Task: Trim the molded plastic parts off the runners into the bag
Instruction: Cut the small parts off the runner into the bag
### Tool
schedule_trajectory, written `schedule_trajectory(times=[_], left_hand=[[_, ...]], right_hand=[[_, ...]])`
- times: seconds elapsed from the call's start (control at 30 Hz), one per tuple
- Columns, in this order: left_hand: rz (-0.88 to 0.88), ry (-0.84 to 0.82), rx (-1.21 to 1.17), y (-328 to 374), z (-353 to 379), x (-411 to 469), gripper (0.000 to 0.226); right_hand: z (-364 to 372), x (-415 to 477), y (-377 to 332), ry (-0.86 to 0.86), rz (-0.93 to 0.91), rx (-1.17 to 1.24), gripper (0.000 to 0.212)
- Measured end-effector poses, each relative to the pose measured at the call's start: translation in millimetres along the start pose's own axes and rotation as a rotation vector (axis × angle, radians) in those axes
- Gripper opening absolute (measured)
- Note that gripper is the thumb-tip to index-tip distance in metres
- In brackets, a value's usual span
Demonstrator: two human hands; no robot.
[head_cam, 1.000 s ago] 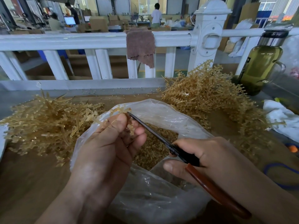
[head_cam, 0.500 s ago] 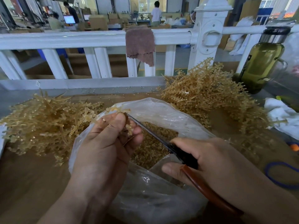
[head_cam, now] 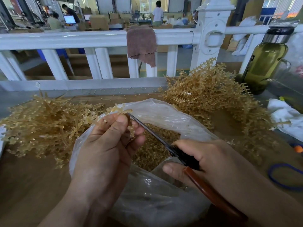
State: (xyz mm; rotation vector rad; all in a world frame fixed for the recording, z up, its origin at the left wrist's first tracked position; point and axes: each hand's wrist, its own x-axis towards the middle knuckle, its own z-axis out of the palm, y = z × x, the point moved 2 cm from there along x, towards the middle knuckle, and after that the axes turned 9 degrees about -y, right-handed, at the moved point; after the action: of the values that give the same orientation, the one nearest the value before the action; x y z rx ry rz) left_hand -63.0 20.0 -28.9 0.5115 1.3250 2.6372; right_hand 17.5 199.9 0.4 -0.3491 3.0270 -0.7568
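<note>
On brown table (head_cam: 24, 185): runner heaps (head_cam: 45, 122), bag (head_cam: 164, 202); white railing (head_cam: 65, 40) behind.

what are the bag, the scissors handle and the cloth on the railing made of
Bag: thin clear plastic film, glossy; it crinkles and the trimmed parts show through.
Scissors handle: seemingly smooth red-brown plastic or rubber coating, with a slight sheen.
Cloth: soft napped fabric, perhaps microfibre; matte, fuzzy, with a wavy hem.
</note>
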Motion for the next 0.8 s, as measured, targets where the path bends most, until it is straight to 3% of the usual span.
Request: schedule_trajectory(times=[0.2,0.5,0.8], left_hand=[[0.017,0.018,0.027,-0.6,-0.2,-0.3,0.003],[0.028,0.020,0.041,-0.1,1.0,-1.1,0.013],[0.035,0.015,0.025,1.5,2.8,-2.3,0.011]], right_hand=[[0.6,-0.3,-1.1,-0.003,-0.009,0.036,0.057],[0.3,0.4,0.6,-0.012,-0.035,0.041,0.065],[-2.6,-2.2,-0.6,-0.013,-0.004,0.025,0.058]])
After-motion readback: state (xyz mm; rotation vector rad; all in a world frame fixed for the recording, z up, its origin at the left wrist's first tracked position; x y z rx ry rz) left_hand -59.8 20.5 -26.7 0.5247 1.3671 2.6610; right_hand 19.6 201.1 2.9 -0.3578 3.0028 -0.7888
